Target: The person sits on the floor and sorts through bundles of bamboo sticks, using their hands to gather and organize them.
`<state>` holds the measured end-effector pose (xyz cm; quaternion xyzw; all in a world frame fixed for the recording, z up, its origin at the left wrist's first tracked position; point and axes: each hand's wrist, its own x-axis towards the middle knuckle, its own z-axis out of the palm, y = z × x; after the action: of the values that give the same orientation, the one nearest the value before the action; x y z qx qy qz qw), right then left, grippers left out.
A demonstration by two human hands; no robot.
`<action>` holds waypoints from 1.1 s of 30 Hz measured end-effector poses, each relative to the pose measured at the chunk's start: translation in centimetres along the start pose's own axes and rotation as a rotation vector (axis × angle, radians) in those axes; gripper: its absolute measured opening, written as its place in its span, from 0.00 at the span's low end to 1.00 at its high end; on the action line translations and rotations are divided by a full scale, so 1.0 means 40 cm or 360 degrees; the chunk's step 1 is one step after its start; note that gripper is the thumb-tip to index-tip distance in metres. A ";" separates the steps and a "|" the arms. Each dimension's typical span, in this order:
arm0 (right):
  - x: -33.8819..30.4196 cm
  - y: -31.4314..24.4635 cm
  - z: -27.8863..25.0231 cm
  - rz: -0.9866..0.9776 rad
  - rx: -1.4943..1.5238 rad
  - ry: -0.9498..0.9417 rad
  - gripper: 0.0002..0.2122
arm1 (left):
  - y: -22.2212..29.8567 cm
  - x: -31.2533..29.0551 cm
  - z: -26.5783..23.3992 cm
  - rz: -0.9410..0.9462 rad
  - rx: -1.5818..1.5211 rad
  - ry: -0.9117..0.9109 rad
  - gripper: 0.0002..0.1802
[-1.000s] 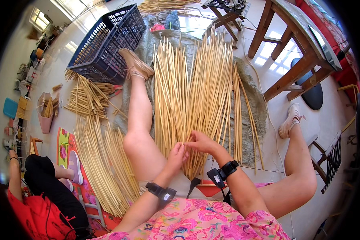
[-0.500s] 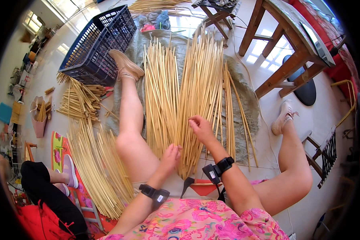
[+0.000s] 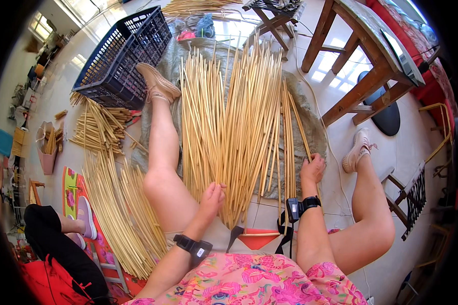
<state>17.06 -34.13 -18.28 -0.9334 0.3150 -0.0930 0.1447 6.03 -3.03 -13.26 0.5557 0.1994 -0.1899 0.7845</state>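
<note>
Curling partway over one slanting stick [image 3: 299,124], the right hand [image 3: 313,169] in the head view hides whether it grips, while the left hand [image 3: 212,198], fingers bent, hold unclear, meets the main pile [image 3: 249,122], seemingly mostly left to do beside a small separate group [image 3: 289,152], with floor [image 3: 333,203] room between mat [image 3: 315,137] and right shoe [image 3: 356,151].

On the glossy tiled floor [image 3: 391,152], a woven sheet [image 3: 313,127] spreads beyond the left hand [image 3: 210,203]; a navy plastic crate [image 3: 119,81] stands farther left, a wooden table [image 3: 356,96] beyond the right hand [image 3: 313,169].
</note>
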 end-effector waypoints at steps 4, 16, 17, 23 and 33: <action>0.026 0.028 0.019 0.0014 -0.0135 -0.0067 0.09 | -0.005 0.003 -0.001 0.0013 -0.0010 -0.0014 0.12; -0.002 -0.042 0.027 -0.0559 0.0336 0.0089 0.09 | -0.002 0.002 0.001 0.0011 0.0009 0.0013 0.12; -0.007 -0.051 0.031 -0.0678 0.0423 -0.0001 0.09 | -0.002 0.002 0.000 0.0012 0.0023 0.0018 0.12; -0.033 -0.060 0.048 -0.0587 0.0164 0.0067 0.11 | -0.008 0.004 -0.006 0.0010 0.0040 0.0027 0.12; -0.028 -0.073 0.026 -0.0671 0.0220 0.0020 0.13 | -0.016 0.008 -0.007 0.0024 0.0043 0.0044 0.11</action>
<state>18.08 -31.02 -18.38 -0.9659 0.1065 -0.1483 0.1838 5.94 -2.98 -14.00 0.5702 0.2034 -0.1791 0.7755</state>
